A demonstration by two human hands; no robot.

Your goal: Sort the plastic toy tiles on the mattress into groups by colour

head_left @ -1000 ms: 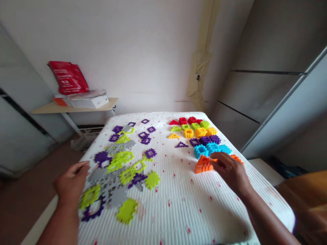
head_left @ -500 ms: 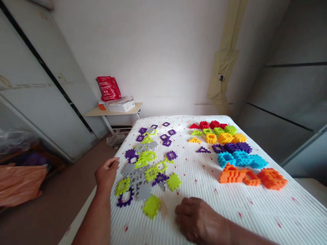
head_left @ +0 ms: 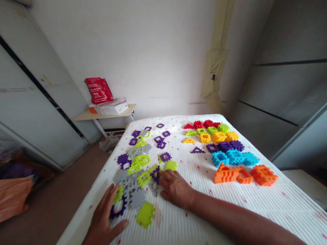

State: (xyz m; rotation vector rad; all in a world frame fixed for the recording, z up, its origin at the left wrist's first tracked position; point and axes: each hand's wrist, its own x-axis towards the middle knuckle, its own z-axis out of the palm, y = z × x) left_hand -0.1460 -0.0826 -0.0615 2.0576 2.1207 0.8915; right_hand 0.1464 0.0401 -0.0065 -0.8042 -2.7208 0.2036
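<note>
Home bedroom, ribbed mattress (head_left: 189, 231), small side table (head_left: 84, 116)

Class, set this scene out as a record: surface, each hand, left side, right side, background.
Surface: white ribbed padding with red specks
Left hand: thumb and fingers apart, near a purple frame
Right hand: fingertips by a purple toothed piece; grip unclear
Left side: mixed purple, lime and gray pieces
Right side: color rows, far to near: red, lime, yellow, purple, blue, orange
Background: red bag over a small table

Notched tiles (head_left: 138, 199) in purple, lime and gray lie jumbled across the left of a red-flecked white bed (head_left: 180, 137), while stacked pieces (head_left: 226, 147) in red, green, yellow, purple, blue and orange stand in rows at right.
</note>
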